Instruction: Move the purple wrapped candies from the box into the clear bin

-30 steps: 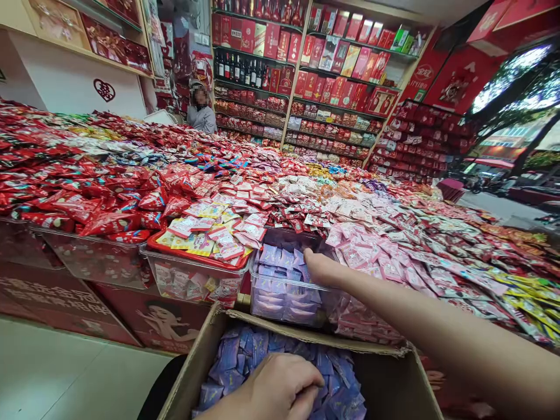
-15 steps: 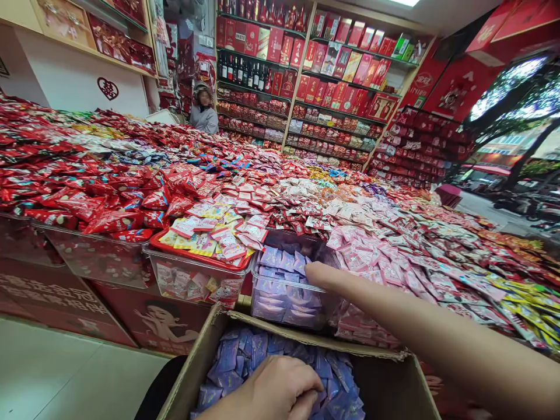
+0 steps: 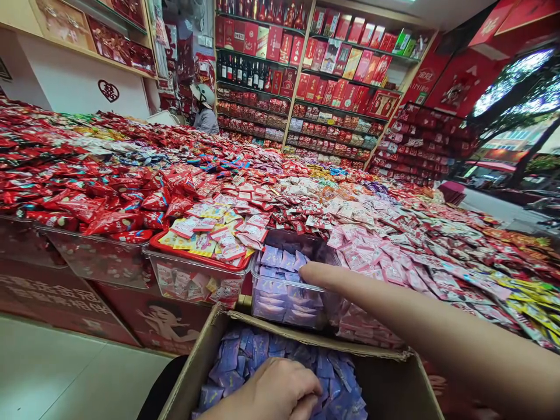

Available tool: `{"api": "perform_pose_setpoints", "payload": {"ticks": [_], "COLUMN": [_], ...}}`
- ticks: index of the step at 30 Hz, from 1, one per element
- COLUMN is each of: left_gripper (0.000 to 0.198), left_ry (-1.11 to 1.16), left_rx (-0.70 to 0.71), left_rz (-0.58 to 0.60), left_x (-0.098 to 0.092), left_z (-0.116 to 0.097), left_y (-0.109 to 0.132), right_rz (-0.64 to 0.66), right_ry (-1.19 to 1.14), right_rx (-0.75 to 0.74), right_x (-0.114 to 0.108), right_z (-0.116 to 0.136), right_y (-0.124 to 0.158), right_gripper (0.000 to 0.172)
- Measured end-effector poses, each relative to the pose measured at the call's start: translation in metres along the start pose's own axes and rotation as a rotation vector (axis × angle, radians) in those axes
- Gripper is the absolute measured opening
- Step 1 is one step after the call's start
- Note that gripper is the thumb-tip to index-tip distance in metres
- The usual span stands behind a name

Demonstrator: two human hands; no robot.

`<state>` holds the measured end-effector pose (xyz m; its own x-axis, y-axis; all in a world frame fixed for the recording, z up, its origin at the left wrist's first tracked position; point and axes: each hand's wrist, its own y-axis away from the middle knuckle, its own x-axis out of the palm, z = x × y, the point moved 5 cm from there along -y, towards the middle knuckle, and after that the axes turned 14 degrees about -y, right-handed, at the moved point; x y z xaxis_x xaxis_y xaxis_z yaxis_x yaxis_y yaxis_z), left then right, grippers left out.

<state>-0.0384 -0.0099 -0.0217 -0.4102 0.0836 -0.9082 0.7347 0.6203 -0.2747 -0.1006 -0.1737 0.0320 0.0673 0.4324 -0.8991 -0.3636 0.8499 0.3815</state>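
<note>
Over purple candy packets [image 3: 227, 356] in a cardboard box [image 3: 301, 336], my left hand [image 3: 280, 385] rests with its fingers curled inward. Whatever those fingers hold, if anything, is hidden beneath them. My right hand [image 3: 315, 273] reaches over the rim of a clear plastic bin [image 3: 326, 291]; it bends down inside, so its fingers are out of sight. Rows of purple packets [image 3: 284, 261] lie stacked in this bin, just left of my right hand.
Left of the bin stands another clear bin with a red rim [image 3: 196, 259], heaped with pink and yellow packets. Pink packets [image 3: 367, 251] pile up on the right. Red packets [image 3: 118, 198] cover the left. A person in a helmet [image 3: 205, 111] is at the back.
My right hand has shifted slightly left in the bin. My left hand stays almost still on the packets. The person at the back has turned their head sideways.
</note>
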Motion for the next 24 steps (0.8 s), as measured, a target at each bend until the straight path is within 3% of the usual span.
{"api": "perform_pose_setpoints", "payload": {"ticks": [6, 12, 16, 21, 24], "left_gripper": [0.005, 0.018, 0.014, 0.008, 0.004], "left_ry": [-0.093, -0.056, -0.064, -0.156, -0.22], "left_rx": [0.061, 0.019, 0.029, 0.079, 0.101], "left_rz": [0.004, 0.044, 0.097, 0.116, 0.191], "left_x": [0.013, 0.012, 0.016, 0.023, 0.031], "left_z": [0.005, 0.001, 0.0, 0.004, 0.007], "left_y": [-0.006, 0.0, -0.002, -0.006, -0.006], "right_rz": [0.007, 0.103, 0.158, 0.088, 0.069], "right_ry": [-0.025, 0.042, 0.12, 0.204, 0.23], "right_rx": [-0.014, -0.095, -0.142, -0.182, -0.232], "right_x": [-0.004, 0.0, 0.001, -0.004, -0.005], "right_z": [0.002, -0.001, 0.004, 0.007, 0.008], "right_y": [0.004, 0.007, 0.01, 0.012, 0.014], "right_gripper": [0.013, 0.033, 0.035, 0.037, 0.044]}}
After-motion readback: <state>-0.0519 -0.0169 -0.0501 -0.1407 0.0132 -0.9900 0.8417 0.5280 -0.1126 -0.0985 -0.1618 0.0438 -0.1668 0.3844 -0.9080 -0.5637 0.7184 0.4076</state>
